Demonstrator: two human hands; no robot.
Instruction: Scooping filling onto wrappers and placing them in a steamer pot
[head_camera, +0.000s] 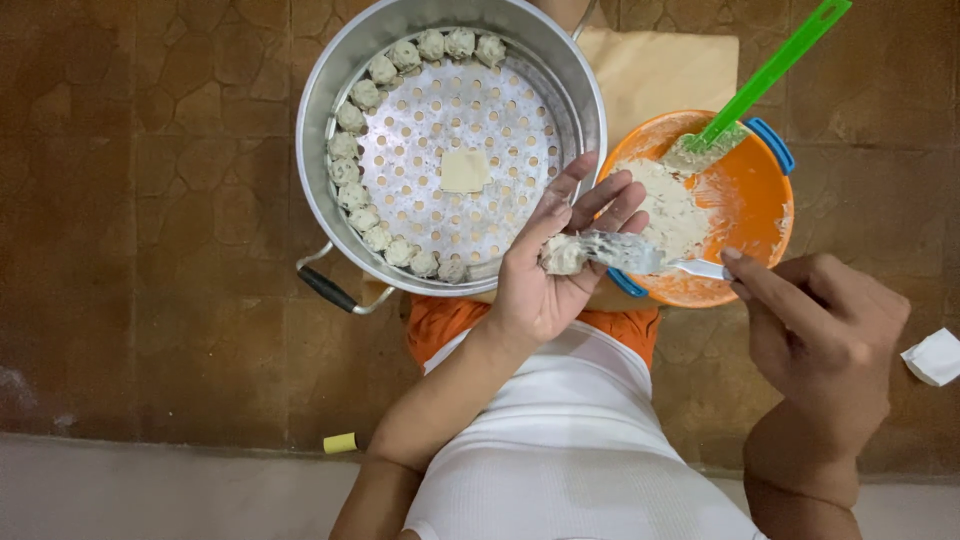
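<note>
My left hand (545, 285) lies palm up with a pale dumpling wrapper and a lump of filling (562, 255) resting on its fingers. My right hand (820, 325) grips the handle of a metal spoon (625, 252), whose bowl presses against that filling. Just behind the hands sits an orange bowl (755, 200) holding pale minced filling (668, 210) and a green spatula (765, 75). To the left stands a metal steamer pot (330, 90) with a perforated tray; several shaped dumplings (352, 170) line its left rim, and one flat square wrapper (464, 170) lies at the tray's middle.
The steamer has a black-sleeved wire handle (325, 288) at its near left. A tan paper sheet (655, 65) lies under the bowl. A small yellow cylinder (340, 443) and a crumpled white paper (935, 357) rest on the brown tiled floor. My orange shorts and white shirt fill the lower centre.
</note>
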